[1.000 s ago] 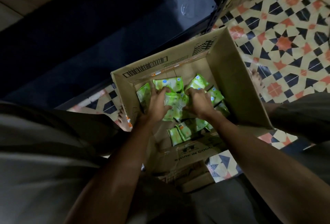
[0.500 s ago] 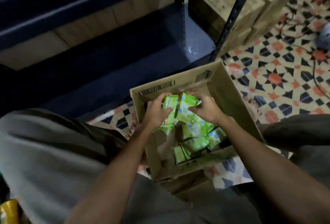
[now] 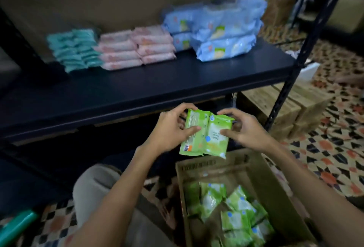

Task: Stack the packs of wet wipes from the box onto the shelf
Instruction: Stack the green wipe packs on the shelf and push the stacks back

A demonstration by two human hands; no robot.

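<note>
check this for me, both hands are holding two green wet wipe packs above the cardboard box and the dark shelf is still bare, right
Not quite. The head view shows the dark shelf already carries teal, pink and blue pack stacks. The rest holds: left hand and right hand hold two green wet wipe packs above the cardboard box.

shelf [image 3: 137,87]: dark board, bare front half
blue packs [image 3: 220,35]: stacked at back right
pink packs [image 3: 136,49]: just left of blue packs
teal packs [image 3: 74,49]: left of pink packs

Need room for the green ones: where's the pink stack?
Head view, on the shelf, left of centre: pink stack between teal packs and blue packs.
</note>
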